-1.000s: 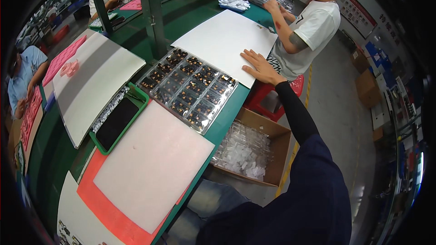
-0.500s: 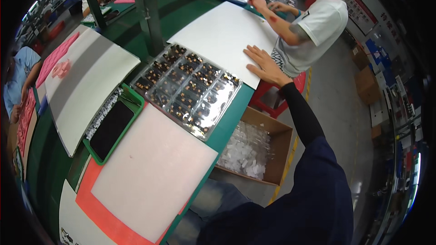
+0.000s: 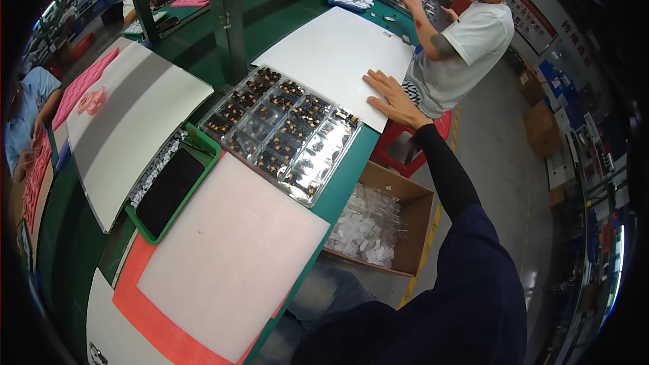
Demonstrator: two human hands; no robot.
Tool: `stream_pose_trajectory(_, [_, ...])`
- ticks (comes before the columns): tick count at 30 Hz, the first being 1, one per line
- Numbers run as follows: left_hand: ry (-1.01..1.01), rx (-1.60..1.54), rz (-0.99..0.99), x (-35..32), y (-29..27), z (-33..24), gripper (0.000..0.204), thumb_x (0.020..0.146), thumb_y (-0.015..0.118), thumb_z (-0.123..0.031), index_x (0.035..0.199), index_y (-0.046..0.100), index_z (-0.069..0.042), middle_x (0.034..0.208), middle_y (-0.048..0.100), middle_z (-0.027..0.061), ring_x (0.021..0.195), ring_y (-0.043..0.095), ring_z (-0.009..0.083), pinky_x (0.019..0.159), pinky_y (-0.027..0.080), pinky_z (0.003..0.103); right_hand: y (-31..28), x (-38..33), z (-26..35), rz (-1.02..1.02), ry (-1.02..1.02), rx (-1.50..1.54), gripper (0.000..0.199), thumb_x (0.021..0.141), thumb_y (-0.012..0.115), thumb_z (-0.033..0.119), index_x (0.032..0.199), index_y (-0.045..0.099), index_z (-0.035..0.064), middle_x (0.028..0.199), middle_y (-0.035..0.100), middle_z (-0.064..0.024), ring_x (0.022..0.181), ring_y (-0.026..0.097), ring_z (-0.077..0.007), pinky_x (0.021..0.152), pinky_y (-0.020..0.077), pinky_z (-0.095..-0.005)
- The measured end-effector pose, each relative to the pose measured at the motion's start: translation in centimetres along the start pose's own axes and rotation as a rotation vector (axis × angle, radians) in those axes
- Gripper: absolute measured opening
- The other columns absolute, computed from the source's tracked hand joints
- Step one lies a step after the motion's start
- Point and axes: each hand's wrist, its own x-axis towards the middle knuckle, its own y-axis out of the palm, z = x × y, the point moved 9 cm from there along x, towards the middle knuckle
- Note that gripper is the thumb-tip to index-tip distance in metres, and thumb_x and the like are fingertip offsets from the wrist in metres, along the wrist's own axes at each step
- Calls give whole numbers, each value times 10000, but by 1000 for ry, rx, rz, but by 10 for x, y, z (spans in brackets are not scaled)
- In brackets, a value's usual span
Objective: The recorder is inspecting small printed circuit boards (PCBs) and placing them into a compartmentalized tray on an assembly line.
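Note:
With its fingers spread, my right hand (image 3: 394, 99) rests on the near right edge of a large white board (image 3: 324, 47). It holds nothing. My left hand does not show. Left of the board's near corner lies a clear plastic tray (image 3: 312, 199) divided into compartments, with small black and gold parts in them. Nearer to me is a pale sheet (image 3: 233, 250) on top of a coral-red sheet (image 3: 135, 277). A green bin (image 3: 157, 233) beside it holds small white pieces and a flat black rectangular object (image 3: 169, 186).
Under the table's right edge stands a cardboard box (image 3: 416, 230) of clear plastic pieces. A co-worker (image 3: 466, 47) is at the far right by a red stool (image 3: 419, 152). A green post (image 3: 228, 27) rises behind the tray. Another white board (image 3: 128, 128) lies left.
The co-worker at the far right has straightened and drawn their arms back from the white board. My right hand stays in place on the board. The view has shifted slightly.

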Motion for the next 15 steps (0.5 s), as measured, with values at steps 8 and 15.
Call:
stream_pose_trajectory(8, [-283, 67, -1101, 21, 1, 63, 718, 1089, 422, -452, 1618, 200, -21, 1575, 455, 199, 1462, 434, 354, 1226, 296, 525, -65, -105, 175, -669, -199, 291, 174, 963, 567, 100, 825, 649, 33, 763, 607, -62, 608, 502, -205, 600, 435, -352])
stream_pose_trajectory(15, [-25, -35, -1303, -20, -6, 33, 631, 1018, 619, -417, 1468, 491, 6, 1431, 545, 292, 1325, 530, 447, 1153, 340, 582, 96, -276, 313, 166, -84, 445, 352, 876, 751, 318, 1083, 675, 44, 1037, 620, -110, 941, 626, -288, 826, 530, -346])
